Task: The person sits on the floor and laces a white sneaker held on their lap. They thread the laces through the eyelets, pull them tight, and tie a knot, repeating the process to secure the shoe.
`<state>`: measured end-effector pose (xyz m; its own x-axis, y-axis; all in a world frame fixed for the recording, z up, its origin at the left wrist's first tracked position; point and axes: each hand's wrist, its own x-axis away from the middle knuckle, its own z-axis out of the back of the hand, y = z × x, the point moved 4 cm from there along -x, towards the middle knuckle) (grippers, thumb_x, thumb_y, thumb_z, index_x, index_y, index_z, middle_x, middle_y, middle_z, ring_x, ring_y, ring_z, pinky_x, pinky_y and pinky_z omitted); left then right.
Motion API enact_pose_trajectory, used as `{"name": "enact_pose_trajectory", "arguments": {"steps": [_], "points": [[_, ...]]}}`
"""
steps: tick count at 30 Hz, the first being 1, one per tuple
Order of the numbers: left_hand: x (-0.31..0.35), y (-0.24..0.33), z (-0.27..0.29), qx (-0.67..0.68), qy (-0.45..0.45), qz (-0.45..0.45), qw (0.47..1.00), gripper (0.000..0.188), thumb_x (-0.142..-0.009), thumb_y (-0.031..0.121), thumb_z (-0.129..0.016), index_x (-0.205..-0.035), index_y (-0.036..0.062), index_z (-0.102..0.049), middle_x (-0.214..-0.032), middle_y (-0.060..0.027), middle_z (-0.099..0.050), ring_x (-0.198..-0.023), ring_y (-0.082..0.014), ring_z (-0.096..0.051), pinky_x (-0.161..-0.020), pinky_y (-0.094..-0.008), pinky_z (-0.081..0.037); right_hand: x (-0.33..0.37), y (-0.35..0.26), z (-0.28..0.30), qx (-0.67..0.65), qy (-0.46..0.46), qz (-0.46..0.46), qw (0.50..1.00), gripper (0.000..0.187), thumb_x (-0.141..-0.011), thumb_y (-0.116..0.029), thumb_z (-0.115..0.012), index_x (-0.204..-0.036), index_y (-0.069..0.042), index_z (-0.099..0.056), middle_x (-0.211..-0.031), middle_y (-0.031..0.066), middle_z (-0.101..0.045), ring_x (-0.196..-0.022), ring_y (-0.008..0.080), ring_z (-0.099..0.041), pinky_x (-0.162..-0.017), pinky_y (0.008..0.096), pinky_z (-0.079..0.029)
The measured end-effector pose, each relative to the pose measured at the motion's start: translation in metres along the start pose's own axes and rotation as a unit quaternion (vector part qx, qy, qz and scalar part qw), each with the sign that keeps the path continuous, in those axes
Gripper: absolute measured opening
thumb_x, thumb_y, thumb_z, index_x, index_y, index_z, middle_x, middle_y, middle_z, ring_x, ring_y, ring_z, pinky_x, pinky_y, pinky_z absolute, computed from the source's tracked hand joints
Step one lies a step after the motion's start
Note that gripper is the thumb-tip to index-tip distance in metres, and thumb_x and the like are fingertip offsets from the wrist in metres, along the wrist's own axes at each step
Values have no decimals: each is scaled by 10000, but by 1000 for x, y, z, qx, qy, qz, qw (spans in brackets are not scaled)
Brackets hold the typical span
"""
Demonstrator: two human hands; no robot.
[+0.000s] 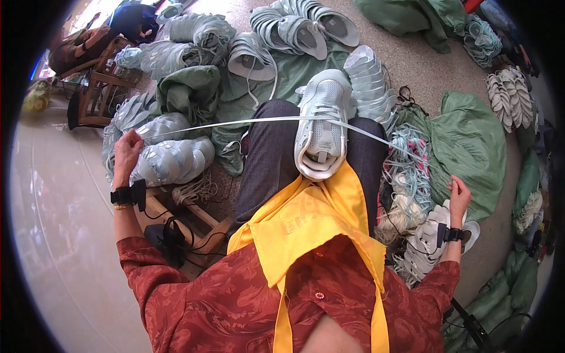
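Observation:
A pale mint sneaker (322, 132) rests on my lap between my thighs, its toe pointing away from me and its heel opening near. A flat white shoelace (259, 120) is threaded through it and stretches out to both sides. My left hand (128, 150), far out to the left, is closed in a pinch on one end. On the right the lace crosses my knee toward my right hand (460, 197), whose fingertips are pinched together in line with it. The last stretch before those fingers is hard to make out.
Stacked mint shoe uppers (173, 159) lie left, with more at the far side. By my right knee sit bundled laces (409, 156) beside a green cloth sack (468, 156). White uppers (424, 247) lie under my right forearm. A wooden stool (106, 88) stands far left.

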<state>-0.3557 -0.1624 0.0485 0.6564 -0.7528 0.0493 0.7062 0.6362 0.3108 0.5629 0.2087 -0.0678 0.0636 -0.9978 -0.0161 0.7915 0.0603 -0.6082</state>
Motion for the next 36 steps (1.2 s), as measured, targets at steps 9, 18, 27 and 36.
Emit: {"name": "enact_pose_trajectory", "arguments": {"steps": [9,18,27,36], "points": [[0,-13,9,-75,12,4,997,147,-861,54,-739,-914,-25,-627,-760,-116,-682,-713,-205,-669,-698,-364,-528,-2,16,-5,20,-10,-43,999,194,-990,-58,-616,-1109,-20,-764,-838,87,-763,-768,142,-726,-718,294,-574],[-21,42,-1,-34,-40,-68,996,71,-898,45,-683,-930,-11,-653,-770,-62,-674,-736,-121,-628,-685,-301,-507,-9,-21,-54,69,-124,-16,990,169,-905,-168,-738,-934,-7,-780,-746,49,-720,-664,141,-668,-655,307,-531],[-41,69,23,204,258,-86,940,137,-1003,153,-684,-952,30,-716,-798,22,-658,-725,-71,-565,-677,-250,-470,-43,-112,-37,-549,-39,-111,828,210,-1017,-116,-670,-1166,27,-704,-1055,47,-710,-843,97,-645,-745,221,-542],[69,262,-130,434,-319,-39,842,104,-956,71,-697,-883,56,-625,-812,36,-624,-738,-45,-558,-656,-216,-440,46,-266,-134,-386,-358,-99,845,238,-988,-90,-695,-1188,35,-727,-957,47,-726,-811,87,-685,-737,220,-577]]}}
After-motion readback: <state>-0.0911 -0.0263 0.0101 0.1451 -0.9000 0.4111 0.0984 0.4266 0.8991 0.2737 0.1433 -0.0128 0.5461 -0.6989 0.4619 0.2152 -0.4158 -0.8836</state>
